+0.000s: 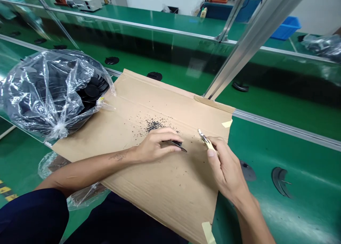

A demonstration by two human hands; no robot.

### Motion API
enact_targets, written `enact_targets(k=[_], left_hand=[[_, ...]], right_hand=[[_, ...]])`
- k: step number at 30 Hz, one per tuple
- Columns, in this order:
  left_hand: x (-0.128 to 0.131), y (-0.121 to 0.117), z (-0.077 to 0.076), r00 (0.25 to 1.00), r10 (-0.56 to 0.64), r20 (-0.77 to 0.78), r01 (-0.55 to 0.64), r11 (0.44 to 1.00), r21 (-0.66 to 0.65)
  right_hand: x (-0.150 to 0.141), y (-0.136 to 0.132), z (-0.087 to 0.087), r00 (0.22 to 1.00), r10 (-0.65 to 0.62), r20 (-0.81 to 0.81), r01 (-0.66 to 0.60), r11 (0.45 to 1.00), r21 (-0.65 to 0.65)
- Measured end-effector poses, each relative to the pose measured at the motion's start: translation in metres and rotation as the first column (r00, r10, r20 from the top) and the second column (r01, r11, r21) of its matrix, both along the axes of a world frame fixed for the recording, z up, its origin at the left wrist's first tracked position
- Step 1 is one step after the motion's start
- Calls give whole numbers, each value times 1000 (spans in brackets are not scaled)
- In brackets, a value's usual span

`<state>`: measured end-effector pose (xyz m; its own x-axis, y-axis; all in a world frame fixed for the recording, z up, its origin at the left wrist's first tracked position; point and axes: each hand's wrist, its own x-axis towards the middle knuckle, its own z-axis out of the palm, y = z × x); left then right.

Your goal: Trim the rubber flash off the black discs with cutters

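My left hand [159, 144] is closed on a thin black plastic part [181, 148], pinched between thumb and fingers; most of it is hidden by the fingers. To the right, my right hand [223, 162] grips a pair of pliers [205, 139] with cream handles, its metal tip pointing up and left, apart from the black part. Both hands are above a cardboard sheet [160, 187]. Beyond my left hand, many tiny black scraps [154, 124] are scattered on the cardboard.
A clear plastic bag [53, 91] full of black round parts stands at the left. Curved black pieces [280, 182] lie on the green bench [306, 155] at right. A metal post [234, 55] rises behind the cardboard, and tape [208, 232] marks its near corner.
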<state>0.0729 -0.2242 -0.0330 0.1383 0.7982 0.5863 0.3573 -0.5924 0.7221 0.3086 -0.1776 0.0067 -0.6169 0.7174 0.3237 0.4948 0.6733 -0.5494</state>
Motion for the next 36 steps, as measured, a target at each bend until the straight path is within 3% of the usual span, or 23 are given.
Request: enact_targets(k=[11, 28, 36], left_hand=[[-1, 0, 0, 999, 33, 36, -34, 999, 18], [-2, 0, 1, 998, 1, 56, -4, 998, 55], [-3, -1, 3, 1000, -5, 15, 3, 997, 80]], right_hand=[[-2, 1, -10, 995, 87, 46, -96, 965, 246], [-2, 2, -9, 989, 143, 24, -144, 962, 234], [-3, 1, -6, 990, 105, 91, -132, 915, 381]])
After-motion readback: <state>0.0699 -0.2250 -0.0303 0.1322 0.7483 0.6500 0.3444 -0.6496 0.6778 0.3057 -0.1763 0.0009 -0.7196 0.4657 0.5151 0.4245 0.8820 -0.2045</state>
